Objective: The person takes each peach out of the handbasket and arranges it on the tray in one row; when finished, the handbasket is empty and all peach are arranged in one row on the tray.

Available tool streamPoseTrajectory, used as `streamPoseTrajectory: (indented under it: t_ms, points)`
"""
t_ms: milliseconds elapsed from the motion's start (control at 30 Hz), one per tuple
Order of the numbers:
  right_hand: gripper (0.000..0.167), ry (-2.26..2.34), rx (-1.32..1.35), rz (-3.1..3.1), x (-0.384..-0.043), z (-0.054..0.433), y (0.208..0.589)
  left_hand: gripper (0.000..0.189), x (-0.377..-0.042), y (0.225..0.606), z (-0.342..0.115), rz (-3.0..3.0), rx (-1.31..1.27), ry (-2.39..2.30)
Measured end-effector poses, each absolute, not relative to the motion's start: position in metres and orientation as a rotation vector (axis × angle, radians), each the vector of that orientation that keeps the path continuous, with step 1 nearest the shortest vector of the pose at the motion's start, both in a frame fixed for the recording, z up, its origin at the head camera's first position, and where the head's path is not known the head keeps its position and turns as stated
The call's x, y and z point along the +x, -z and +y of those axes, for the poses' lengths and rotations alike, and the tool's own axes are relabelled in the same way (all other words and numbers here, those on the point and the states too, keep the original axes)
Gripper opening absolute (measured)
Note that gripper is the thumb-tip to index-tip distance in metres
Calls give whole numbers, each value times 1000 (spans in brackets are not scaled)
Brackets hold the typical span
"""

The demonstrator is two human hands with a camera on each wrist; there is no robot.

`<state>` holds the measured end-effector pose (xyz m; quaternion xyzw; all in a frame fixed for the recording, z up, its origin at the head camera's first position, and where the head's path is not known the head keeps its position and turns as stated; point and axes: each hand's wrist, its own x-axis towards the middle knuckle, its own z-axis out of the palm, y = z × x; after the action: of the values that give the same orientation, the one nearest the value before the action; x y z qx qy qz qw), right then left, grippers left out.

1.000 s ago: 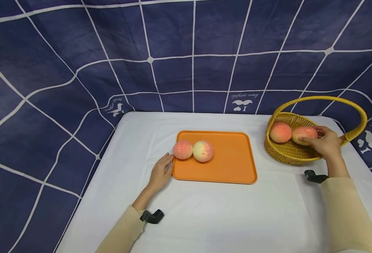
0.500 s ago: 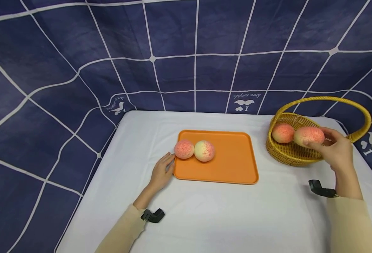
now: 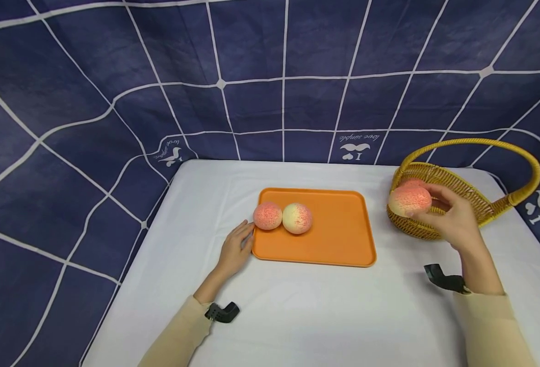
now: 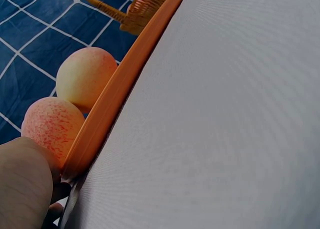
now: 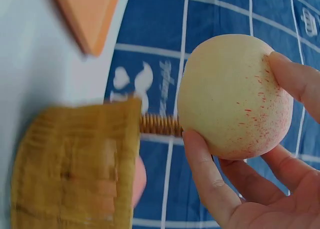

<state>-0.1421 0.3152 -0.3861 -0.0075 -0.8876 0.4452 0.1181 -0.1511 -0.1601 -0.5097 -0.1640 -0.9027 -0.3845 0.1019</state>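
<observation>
My right grip (image 3: 455,216) is holding a round pink-and-cream peach (image 3: 409,200); my relaxed left grip (image 3: 233,250) is apparently touching an orange rectangular tray (image 3: 336,227).

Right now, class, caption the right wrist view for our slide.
Right hand gripping a peach near a wicker basket.

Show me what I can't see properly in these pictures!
Head view: most of the basket peach, hidden behind the held peach.
Left wrist view: part of the left hand, cut off by the left and bottom edges.
Right wrist view: most of the tray, cut off by the top edge.
Right wrist view: the weave of the basket, blurred.
</observation>
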Motion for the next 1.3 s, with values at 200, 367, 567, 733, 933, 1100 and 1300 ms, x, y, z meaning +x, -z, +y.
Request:
streamPoseTrajectory:
  t_ms: [200, 367, 567, 733, 933, 1100, 1300]
  points:
    - [64, -1350, 187, -2623, -156, 283, 395, 40, -151, 509, -160, -2670, -478, 1151]
    - [63, -1454, 283, -2660, -168, 257, 405, 40, -151, 510, -159, -2670, -470, 1161]
    - [64, -1556, 337, -2713, -177, 234, 416, 40, -152, 510, -159, -2668, -473, 1145]
    - [65, -1610, 378, -2739, -183, 220, 423, 40, -151, 511, -159, -2669, -473, 1148]
    - [67, -1664, 386, -2758, -187, 207, 433, 40, -151, 510, -159, -2667, -463, 1160]
    - [67, -1677, 386, -2777, -190, 201, 442, 40, -152, 509, -158, -2664, -464, 1153]
    - [64, -1629, 422, -2799, -193, 197, 451, 40, -151, 508, -159, -2661, -465, 1155]
